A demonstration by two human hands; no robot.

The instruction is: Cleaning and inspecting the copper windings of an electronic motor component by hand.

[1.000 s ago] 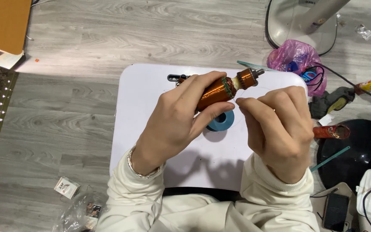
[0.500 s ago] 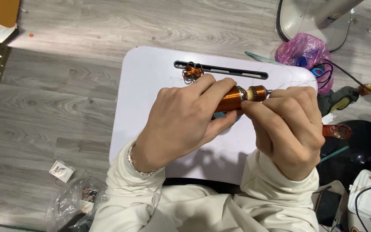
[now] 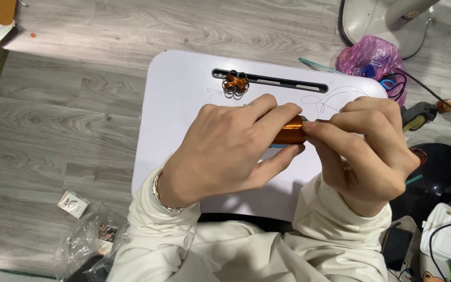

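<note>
Item: copper-wound armature [image 3: 289,130], cylindrical, orange-brown, held above the middle of a white lap desk [image 3: 184,104]. Only a short stretch of the winding showed between the two hands; the rest lay hidden inside the grip.

Left hand [image 3: 230,149]: fingers wrapped together around the body of the armature, thumb beneath, clamped firmly on it. A thin bracelet sat at the wrist.

Right hand [image 3: 369,151]: fingertips pinched together at the armature's right end, touching the winding's edge. What exactly they pinched, a shaft or a wire end, could not be told.

Also on the desk: a small copper coil bundle [image 3: 235,83] resting on the dark slot [image 3: 270,81] near the far edge, and loose strands of fine wire [image 3: 324,102] lying just beyond the hands.

Surroundings: grey wood floor [image 3: 69,120]; pink plastic bag [image 3: 371,57] beside the desk's far right corner; glue gun [image 3: 418,115] near it; small white box [image 3: 74,203] and clear bag [image 3: 92,237] on the floor at left.

Risks, as judged: the fine strands could snag under the right wrist and kink or snap if pulled sideways. A hard pinch at the winding's edge might scrape the enamel or loosen a turn. A slackened left grip would let the armature drop onto the desk and roll toward the edge.
</note>
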